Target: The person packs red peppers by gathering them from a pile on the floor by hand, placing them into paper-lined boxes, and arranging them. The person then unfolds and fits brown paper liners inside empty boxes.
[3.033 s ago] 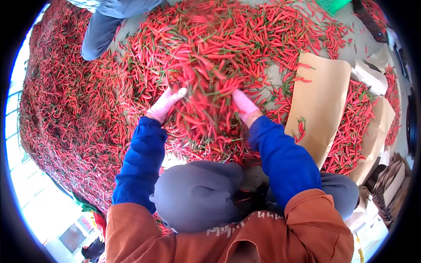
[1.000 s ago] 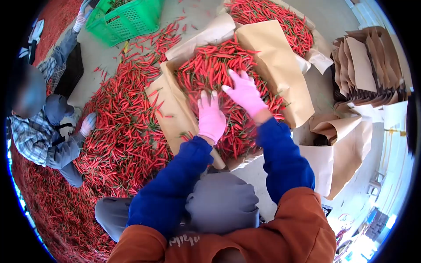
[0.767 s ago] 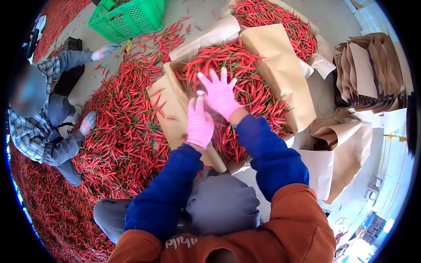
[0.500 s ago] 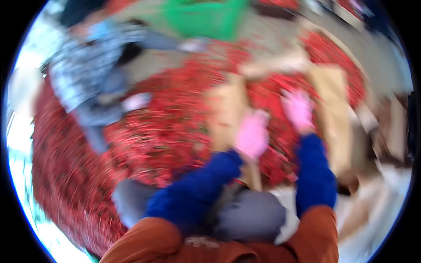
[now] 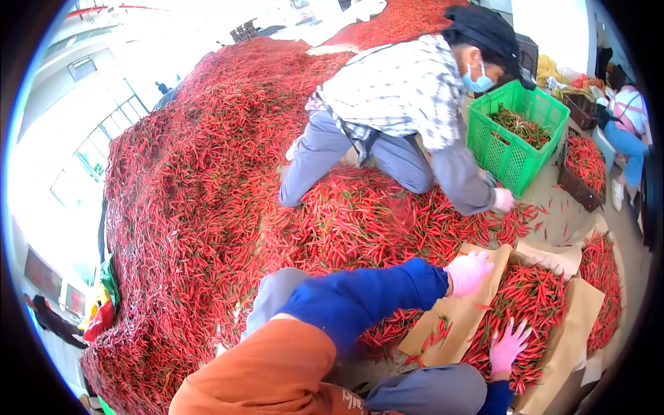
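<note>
My left hand [image 5: 469, 272], in a pink glove, is over the left flap of a cardboard box [image 5: 453, 311]; its fingers are partly bent and slightly apart, with nothing visible in them. Red chili peppers [image 5: 531, 294] with some green stems fill the box. On top of these peppers rests my right hand [image 5: 508, 348], also pink-gloved, with its fingers spread. A few loose peppers [image 5: 437, 333] lie on the left flap. The right flap [image 5: 577, 315] is folded outward.
A huge heap of chili peppers [image 5: 187, 214] spreads at the left. Ahead, a masked co-worker [image 5: 394, 90] kneels, one gloved hand [image 5: 503, 200] at the peppers beside a green crate [image 5: 508, 155]. Another pepper-filled box [image 5: 600, 290] and a brown crate [image 5: 581, 187] stand right.
My view has swung left and sharpened, showing more of the heap. My right hand, previously farther into the box, is now nearer me. My left hand stays by the left flap.
</note>
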`<state>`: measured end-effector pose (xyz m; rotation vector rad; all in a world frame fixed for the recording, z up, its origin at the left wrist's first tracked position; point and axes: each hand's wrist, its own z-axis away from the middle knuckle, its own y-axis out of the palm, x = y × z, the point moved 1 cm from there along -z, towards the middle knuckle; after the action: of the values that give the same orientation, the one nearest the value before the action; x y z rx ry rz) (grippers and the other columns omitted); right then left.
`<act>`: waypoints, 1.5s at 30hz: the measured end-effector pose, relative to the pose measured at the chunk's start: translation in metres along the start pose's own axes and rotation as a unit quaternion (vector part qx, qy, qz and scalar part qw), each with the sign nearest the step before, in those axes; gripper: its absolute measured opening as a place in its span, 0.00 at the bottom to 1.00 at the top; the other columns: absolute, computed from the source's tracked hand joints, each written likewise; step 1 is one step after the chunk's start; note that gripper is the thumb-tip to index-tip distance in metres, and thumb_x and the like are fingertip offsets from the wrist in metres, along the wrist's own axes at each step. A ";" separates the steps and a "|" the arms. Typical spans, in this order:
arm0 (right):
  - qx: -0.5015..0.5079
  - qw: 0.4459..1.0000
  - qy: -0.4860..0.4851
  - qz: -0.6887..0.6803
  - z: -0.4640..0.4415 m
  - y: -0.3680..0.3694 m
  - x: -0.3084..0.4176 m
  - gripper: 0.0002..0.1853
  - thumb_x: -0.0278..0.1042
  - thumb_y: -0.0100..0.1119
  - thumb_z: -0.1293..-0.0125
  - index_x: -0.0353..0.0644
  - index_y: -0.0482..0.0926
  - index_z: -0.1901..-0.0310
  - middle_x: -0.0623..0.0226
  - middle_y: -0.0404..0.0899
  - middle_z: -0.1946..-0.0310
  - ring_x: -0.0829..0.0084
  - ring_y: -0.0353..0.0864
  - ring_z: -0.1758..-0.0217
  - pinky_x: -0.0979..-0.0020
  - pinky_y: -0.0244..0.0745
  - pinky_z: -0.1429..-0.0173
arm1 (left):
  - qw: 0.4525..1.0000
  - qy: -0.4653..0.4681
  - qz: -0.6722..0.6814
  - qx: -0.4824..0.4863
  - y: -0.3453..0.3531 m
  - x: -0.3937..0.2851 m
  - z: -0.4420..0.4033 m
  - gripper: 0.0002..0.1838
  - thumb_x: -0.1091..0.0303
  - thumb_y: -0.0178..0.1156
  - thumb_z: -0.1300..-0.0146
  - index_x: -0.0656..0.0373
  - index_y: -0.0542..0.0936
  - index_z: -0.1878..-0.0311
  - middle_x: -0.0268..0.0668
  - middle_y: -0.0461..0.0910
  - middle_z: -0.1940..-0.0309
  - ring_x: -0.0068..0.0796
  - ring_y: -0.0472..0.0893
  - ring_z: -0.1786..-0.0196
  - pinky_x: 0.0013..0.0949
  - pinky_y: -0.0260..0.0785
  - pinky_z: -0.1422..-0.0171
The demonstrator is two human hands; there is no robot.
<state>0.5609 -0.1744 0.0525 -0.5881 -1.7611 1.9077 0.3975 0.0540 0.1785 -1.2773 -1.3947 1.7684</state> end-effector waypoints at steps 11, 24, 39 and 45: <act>0.178 0.978 -0.107 -0.033 0.007 -0.100 0.017 0.33 0.50 0.63 0.50 0.45 0.71 0.42 0.49 0.63 0.38 0.43 0.58 0.34 0.41 0.58 0.36 | 0.991 -0.113 -0.001 0.068 -0.127 0.159 0.139 0.20 0.62 0.50 0.41 0.57 0.75 0.45 0.48 0.77 0.52 0.48 0.77 0.49 0.43 0.69 0.43; 0.357 0.861 -0.115 -0.342 -0.108 0.020 0.295 0.54 0.66 0.58 0.44 0.35 0.44 0.29 0.48 0.56 0.32 0.57 0.63 0.32 0.63 0.63 0.37 | 0.500 -0.795 0.250 -0.237 0.127 0.316 0.490 0.55 0.26 0.51 0.49 0.53 0.47 0.27 0.57 0.57 0.33 0.53 0.59 0.31 0.49 0.52 0.29; 0.429 0.537 0.080 -0.722 0.001 0.101 0.397 0.45 0.53 0.65 0.43 0.37 0.53 0.32 0.55 0.64 0.39 0.62 0.64 0.36 0.63 0.60 0.34 | 0.486 -0.469 0.686 -0.272 0.119 0.268 0.429 0.47 0.49 0.62 0.40 0.54 0.45 0.27 0.38 0.60 0.34 0.32 0.62 0.33 0.36 0.57 0.34; 0.473 0.539 0.117 -0.687 0.015 0.072 0.421 0.38 0.52 0.62 0.40 0.46 0.58 0.34 0.62 0.62 0.36 0.62 0.61 0.33 0.54 0.61 0.36 | 0.454 -0.402 0.741 -0.288 0.104 0.244 0.390 0.31 0.58 0.59 0.36 0.54 0.59 0.34 0.35 0.68 0.41 0.29 0.67 0.38 0.37 0.58 0.33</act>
<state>0.2129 0.0645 -0.0156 0.7712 -0.2952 1.0598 -0.0394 0.0640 0.0021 -2.7659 -1.2187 3.6208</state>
